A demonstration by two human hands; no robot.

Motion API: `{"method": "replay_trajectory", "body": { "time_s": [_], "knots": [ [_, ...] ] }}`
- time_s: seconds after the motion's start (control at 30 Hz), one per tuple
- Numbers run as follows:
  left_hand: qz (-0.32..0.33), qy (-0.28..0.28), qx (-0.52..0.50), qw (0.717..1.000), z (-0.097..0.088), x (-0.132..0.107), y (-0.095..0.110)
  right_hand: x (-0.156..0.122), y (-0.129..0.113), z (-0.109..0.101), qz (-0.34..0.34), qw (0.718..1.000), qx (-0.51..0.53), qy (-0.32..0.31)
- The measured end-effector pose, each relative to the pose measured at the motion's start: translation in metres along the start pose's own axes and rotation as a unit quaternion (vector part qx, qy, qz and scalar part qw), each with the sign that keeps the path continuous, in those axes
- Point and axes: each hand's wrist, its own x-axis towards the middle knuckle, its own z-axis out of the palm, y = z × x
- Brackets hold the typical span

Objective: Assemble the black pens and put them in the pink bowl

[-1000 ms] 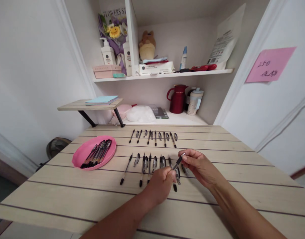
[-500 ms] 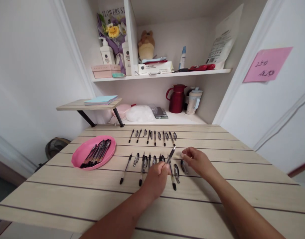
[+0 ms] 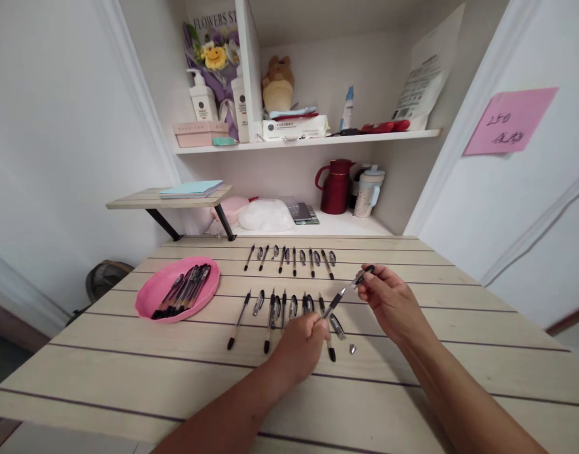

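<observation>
My left hand (image 3: pixel 304 343) is closed around the lower end of a black pen (image 3: pixel 335 302), whose tip points up and to the right. My right hand (image 3: pixel 386 299) pinches a black pen cap (image 3: pixel 365 275) just beyond that tip. Both hands hover over the near row of pens and caps (image 3: pixel 275 309) laid out on the wooden table (image 3: pixel 128 372). A second row of pens and caps (image 3: pixel 292 258) lies farther back. A small loose pen part (image 3: pixel 352 349) rests on the table below my right hand.
A pink tray (image 3: pixel 154 293) holding several black pens sits at the left of the table. Behind it stands a small wooden riser (image 3: pixel 169 202) with a blue pad. Shelves at the back carry a red jug (image 3: pixel 335 187), bottles and boxes. A pink note (image 3: pixel 509 121) hangs on the right wall.
My right hand has lifted off the table with a cap pinched in it and come up to the pen's tip. My left hand tilted the pen toward the right.
</observation>
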Motion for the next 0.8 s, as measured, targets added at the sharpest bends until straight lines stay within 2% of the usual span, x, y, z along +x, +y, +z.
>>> {"method": "replay_trajectory", "body": {
  "time_s": [0.23, 0.43, 0.63, 0.8],
  "knots": [
    [0.011, 0.002, 0.016, 1.0, 0.001, 0.001, -0.002, -0.005, 0.003, 0.005, 0.024, 0.999, 0.039, -0.026],
    [0.024, 0.012, 0.026, 0.999, 0.003, 0.003, -0.005, -0.01, 0.006, 0.006, 0.056, 0.996, -0.018, -0.07],
    [0.017, 0.013, 0.022, 1.0, 0.001, 0.003, -0.004, -0.017, 0.008, 0.011, 0.088, 0.982, -0.074, -0.147],
    [0.038, 0.021, 0.02, 0.999, -0.001, 0.001, 0.0, -0.019, 0.006, 0.011, 0.095, 0.98, -0.076, -0.156]
  ]
}}
